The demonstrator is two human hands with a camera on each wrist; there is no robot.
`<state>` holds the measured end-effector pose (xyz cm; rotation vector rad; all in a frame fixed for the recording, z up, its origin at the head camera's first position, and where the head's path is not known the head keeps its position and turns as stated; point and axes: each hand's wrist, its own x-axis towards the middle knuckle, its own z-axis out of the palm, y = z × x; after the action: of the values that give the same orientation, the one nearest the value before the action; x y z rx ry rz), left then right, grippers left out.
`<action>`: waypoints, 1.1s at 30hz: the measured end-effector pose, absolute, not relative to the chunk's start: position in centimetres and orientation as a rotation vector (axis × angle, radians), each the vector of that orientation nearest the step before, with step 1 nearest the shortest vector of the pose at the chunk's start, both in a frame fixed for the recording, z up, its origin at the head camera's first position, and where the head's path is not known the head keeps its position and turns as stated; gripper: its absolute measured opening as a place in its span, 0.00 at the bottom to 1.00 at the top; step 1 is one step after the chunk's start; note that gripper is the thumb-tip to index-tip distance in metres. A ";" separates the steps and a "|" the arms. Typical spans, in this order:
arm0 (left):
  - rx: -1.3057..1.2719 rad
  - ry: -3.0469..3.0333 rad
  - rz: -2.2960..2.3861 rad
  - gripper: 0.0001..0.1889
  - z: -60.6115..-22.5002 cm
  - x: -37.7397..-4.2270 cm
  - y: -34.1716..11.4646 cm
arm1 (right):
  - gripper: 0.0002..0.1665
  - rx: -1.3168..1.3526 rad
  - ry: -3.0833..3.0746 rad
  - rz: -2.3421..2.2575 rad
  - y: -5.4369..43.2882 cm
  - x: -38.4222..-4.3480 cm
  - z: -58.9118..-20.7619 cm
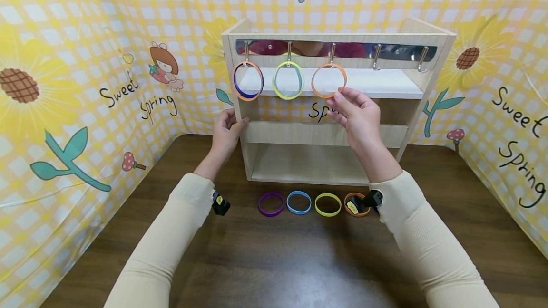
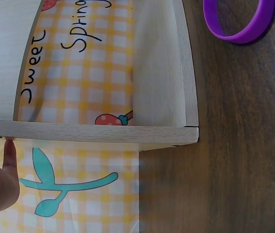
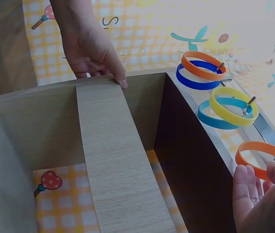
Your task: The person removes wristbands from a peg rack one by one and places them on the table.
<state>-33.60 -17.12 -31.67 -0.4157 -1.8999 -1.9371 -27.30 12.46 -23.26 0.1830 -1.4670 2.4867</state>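
My right hand (image 1: 357, 113) pinches the lower edge of an orange silicone wristband (image 1: 314, 90) that hangs on the middle hook of a wooden rack (image 1: 325, 134). In the right wrist view, that orange band (image 3: 253, 146) loops round its hook, with my thumb and fingers at its near side. My left hand (image 1: 226, 133) grips the rack's left side panel, thumb over the front edge and fingers on the outside. On the first hook hang an orange band (image 3: 200, 56) and a dark blue band (image 3: 195, 85). A yellow band (image 3: 219, 91) and a light blue band (image 3: 212, 121) share the second.
In front of the rack lie a purple wristband (image 1: 271, 204), a light blue one (image 1: 298, 192), a yellow one (image 1: 327, 195) and an orange one (image 1: 347, 197), partly covered by my right wrist camera (image 1: 372, 198). Two bare hooks (image 1: 376, 56) are at the right. Checked cloth surrounds the table (image 1: 257, 260).
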 end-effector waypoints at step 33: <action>-0.407 -1.908 -1.963 0.20 -30.4 -32.0 -16.7 | 0.19 0.258 -1.297 2.581 13.3 -25.1 -21.4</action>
<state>-31.98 -16.68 -30.38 -0.4069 -1.9082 -1.9634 -25.06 13.27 -21.39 0.2580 -1.2969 2.5807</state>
